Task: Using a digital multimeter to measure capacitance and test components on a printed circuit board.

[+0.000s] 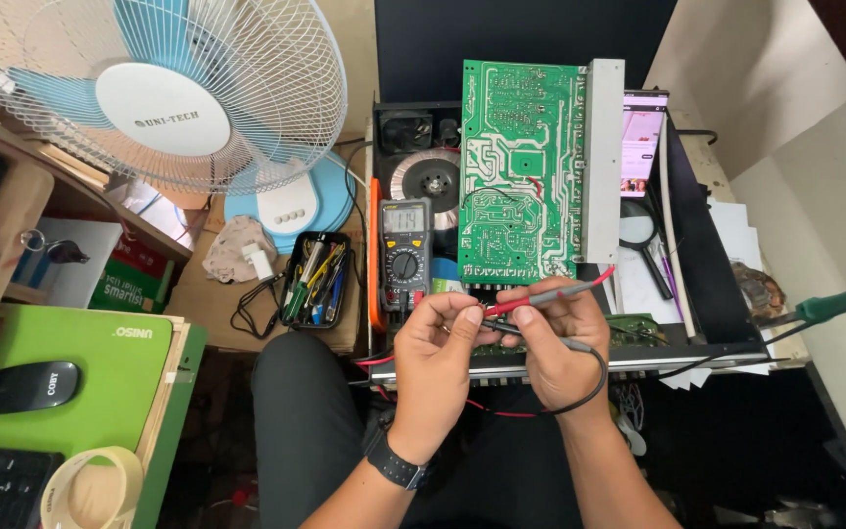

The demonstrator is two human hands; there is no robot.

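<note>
A: What's the biggest thing here?

B: The white desk fan [164, 93], far left; then the upright green circuit board [521, 171] in the open chassis, then the multimeter [404, 253] just left of it.

A: And the hands?

B: Both meet near the chassis front. The right hand [560, 343] is closed around the red probe [555, 294] and the black probe [580, 345]; the left hand [438, 358] pinches at the red tip.

A: Risks?

B: A slipped tip could bridge board traces.

A: Anything unclear?

B: Whatever the left fingers pinch is hidden.
</note>
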